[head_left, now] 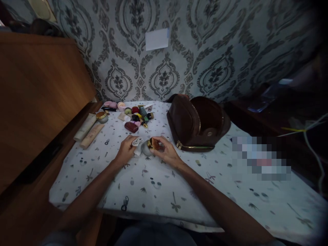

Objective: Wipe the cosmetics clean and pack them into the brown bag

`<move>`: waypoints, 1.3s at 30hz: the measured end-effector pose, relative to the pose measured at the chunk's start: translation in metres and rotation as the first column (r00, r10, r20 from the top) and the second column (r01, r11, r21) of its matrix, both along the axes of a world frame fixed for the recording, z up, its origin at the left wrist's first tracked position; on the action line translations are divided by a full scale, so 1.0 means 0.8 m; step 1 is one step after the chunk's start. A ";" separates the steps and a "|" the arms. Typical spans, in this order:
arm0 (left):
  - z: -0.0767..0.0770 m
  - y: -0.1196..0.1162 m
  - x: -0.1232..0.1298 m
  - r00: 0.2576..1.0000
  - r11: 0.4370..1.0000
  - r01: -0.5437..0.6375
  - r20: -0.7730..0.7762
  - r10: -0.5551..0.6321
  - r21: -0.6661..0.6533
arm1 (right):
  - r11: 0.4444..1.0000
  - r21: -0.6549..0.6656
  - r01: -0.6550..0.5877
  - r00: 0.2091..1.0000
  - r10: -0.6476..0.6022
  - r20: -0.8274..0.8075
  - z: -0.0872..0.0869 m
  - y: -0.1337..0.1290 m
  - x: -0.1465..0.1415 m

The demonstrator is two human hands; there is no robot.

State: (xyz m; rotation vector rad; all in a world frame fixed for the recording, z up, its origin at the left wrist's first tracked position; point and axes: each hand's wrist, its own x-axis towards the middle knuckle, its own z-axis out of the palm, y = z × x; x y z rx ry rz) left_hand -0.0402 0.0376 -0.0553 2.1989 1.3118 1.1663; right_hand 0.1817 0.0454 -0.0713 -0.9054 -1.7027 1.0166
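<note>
- Our right hand (167, 152) curls its fingers about the gold-rimmed lid (149, 145) of a frosted jar (146, 149).
- Our left hand (125, 149) pinches a crumpled white cloth (137, 143) just beside the jar's glass side; we cannot tell whether cloth and glass touch.
- The jar sits between our hands, the right nearer, its axis tilted: lid toward the right hand, base toward the left.
- We cannot tell whether it touches the worktop (166, 174).
</note>
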 end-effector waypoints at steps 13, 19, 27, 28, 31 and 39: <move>0.006 -0.018 0.016 0.987 0.987 0.161 0.019 -0.161 0.026 | 0.994 -0.031 -0.102 0.995 0.102 0.003 0.007 -0.004 0.002; -0.002 -0.019 0.011 0.971 0.946 0.238 -0.075 -0.227 0.221 | 0.995 -0.051 -0.083 0.997 0.082 -0.013 -0.002 0.004 0.005; 0.001 -0.021 0.014 0.971 0.949 0.236 -0.026 -0.236 0.207 | 0.993 -0.076 -0.090 0.995 0.087 -0.044 -0.003 0.006 0.006; 0.001 -0.020 0.014 0.975 0.960 0.218 -0.003 -0.221 0.177 | 0.993 -0.070 -0.097 0.995 0.095 -0.034 -0.001 0.006 0.007; 0.004 -0.017 0.014 0.984 0.984 0.161 0.059 -0.166 0.079 | 0.991 -0.048 -0.123 0.992 0.123 -0.003 0.006 0.003 0.008; 0.011 -0.013 0.016 0.992 0.992 0.120 0.039 -0.119 -0.040 | 0.984 -0.034 -0.173 0.985 0.173 0.016 0.013 -0.001 0.007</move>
